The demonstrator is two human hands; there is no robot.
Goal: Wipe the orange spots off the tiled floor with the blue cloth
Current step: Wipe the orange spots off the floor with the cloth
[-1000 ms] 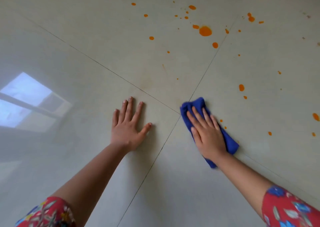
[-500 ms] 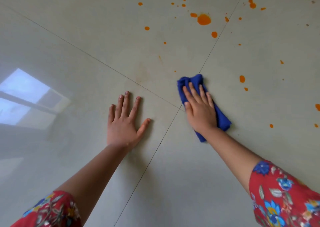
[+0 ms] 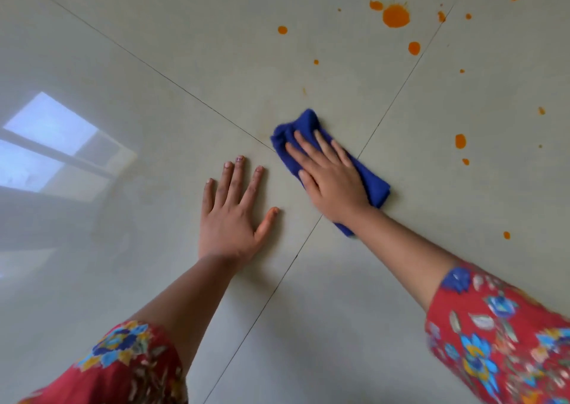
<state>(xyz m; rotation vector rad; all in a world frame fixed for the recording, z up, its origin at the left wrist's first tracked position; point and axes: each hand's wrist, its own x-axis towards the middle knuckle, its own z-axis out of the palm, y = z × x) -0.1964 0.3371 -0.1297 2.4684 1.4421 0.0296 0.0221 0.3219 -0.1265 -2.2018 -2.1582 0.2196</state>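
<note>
Glossy pale beige floor (image 3: pixel 324 335) of large tiles, cut by 2 thin dark grout lines (image 3: pixel 279 285) running diagonally. A window's reflection (image 3: pixel 55 144) (bluish, barred) glows at left.

This is a room indoors, most likely in a home. The floor (image 3: pixel 148 286) is made of big, pale, shiny tiles, with thin dark lines (image 3: pixel 277 283) where they meet. The tiles shine so much that a bright window (image 3: pixel 52 144) shows in them on the left, like in a mirror. Orange spots (image 3: pixel 396 16) are splashed on the tiles, a blue cloth (image 3: pixel 371 178) lies there, and red flowery sleeves (image 3: pixel 499 342) reach in.
</note>
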